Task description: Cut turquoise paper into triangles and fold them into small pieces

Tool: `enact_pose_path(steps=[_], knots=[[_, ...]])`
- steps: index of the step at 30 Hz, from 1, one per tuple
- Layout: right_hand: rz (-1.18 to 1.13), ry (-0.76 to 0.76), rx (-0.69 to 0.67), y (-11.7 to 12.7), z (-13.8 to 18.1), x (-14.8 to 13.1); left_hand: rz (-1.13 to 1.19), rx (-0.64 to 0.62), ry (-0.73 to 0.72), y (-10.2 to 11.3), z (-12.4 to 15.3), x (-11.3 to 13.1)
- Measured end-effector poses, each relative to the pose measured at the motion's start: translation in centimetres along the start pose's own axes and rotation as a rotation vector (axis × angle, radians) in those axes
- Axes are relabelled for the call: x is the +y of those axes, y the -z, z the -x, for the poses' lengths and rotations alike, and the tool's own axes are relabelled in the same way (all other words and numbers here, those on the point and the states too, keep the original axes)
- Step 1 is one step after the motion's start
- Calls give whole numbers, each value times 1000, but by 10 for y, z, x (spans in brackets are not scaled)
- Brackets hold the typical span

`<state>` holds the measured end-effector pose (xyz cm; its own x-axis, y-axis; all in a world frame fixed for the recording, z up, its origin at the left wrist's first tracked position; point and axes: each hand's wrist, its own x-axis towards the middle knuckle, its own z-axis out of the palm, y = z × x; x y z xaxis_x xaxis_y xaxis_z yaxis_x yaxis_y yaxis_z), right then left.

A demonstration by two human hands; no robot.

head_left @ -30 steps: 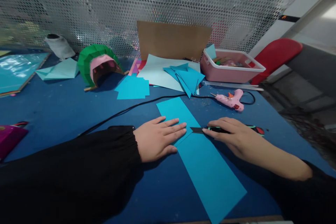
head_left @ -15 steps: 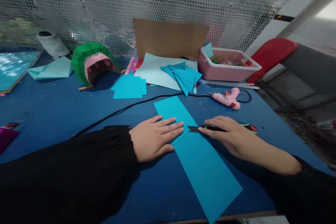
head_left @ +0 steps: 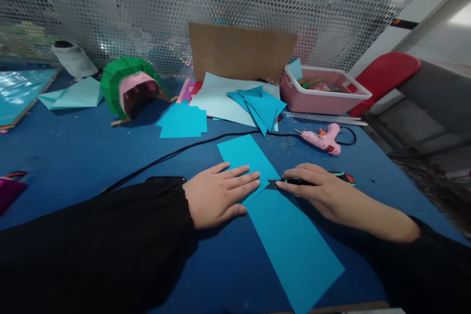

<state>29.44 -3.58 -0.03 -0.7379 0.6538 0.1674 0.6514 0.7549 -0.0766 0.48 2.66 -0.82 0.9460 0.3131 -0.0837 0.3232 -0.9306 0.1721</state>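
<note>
Fingers (head_left: 245, 182) of our left hand (head_left: 217, 196) stay spread flat on the blue paper strip (head_left: 283, 221) mid-bench while our right hand (head_left: 316, 189), gripping the craft knife (head_left: 274, 184), has edged its blade left, deeper into the cut.

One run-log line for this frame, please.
left hand flat on paper strip | right hand holds knife, blade at strip edge | table
</note>
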Motion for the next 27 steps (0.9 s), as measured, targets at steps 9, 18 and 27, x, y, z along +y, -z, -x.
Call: enact_pose_path(steps=[9, 18, 27], knots=[[-24, -13, -10, 2, 3, -4, 16, 8, -8, -1, 0, -1], [-29, -2, -37, -1, -2, -19, 15, -23, -7, 0, -1, -2], [-25, 0, -38, -2, -4, -29, 36, -23, 0, 0, -1, -1]])
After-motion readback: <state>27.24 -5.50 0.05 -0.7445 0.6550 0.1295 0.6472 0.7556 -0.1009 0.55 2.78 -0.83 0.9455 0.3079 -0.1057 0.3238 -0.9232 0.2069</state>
